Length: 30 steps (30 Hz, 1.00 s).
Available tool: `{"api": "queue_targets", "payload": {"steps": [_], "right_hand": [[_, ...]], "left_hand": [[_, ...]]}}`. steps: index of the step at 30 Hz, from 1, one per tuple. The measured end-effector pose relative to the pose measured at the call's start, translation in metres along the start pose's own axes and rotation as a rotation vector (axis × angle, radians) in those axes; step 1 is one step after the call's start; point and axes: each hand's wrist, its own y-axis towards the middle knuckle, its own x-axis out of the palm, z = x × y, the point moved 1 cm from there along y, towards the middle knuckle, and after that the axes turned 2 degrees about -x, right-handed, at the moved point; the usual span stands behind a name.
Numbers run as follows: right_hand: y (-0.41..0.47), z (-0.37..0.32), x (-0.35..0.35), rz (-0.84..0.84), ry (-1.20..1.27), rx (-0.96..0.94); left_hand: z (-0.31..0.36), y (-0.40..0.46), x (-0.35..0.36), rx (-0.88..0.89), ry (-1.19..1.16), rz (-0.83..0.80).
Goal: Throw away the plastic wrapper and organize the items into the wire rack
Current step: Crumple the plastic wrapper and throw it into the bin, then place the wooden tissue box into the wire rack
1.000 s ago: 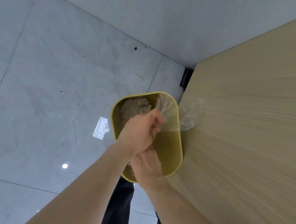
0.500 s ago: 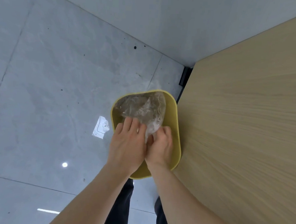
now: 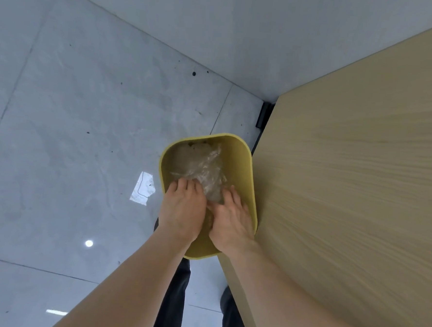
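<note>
A clear crumpled plastic wrapper (image 3: 204, 172) lies inside a yellow waste bin (image 3: 244, 175) that stands on the floor beside the table. My left hand (image 3: 181, 209) and my right hand (image 3: 231, 220) are side by side over the bin's near half, palms down, fingers pressing on the wrapper. Pale crumpled waste shows at the bin's far end under the plastic. The wire rack and the items are out of view.
A light wooden table (image 3: 347, 196) fills the right side, its edge touching the bin. Grey tiled floor (image 3: 85, 130) spreads to the left, with a white scrap of paper (image 3: 142, 190) near the bin. A black table leg (image 3: 263, 115) stands behind the bin.
The wrapper hung over the bin's right rim a second ago; both hands have since pushed it down inside. It now sits lower and more compressed, with my hands deeper in the bin.
</note>
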Motion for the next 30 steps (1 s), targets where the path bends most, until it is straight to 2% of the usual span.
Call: {"api": "queue_targets", "payload": {"steps": [5, 13, 17, 24, 30], "right_hand": [[-0.036, -0.013, -0.054, 0.085, 0.013, 0.138], [-0.125, -0.036, -0.164, 0.153, 0.042, 0.146], [-0.178, -0.053, -0.218, 0.161, 0.093, 0.1], [-0.286, -0.072, -0.295, 0.317, 0.158, -0.06], [-0.402, -0.016, -0.345, 0.513, 0.185, -0.163]], "left_hand": [[-0.001, -0.035, -0.041, 0.017, -0.092, 0.098], [-0.006, -0.109, -0.156, 0.003, -0.113, 0.286], [0.002, -0.15, -0.219, 0.003, -0.133, 0.315], [0.036, -0.232, -0.304, -0.082, -0.162, 0.377], [0.112, -0.309, -0.358, -0.111, -0.117, 0.483]]}}
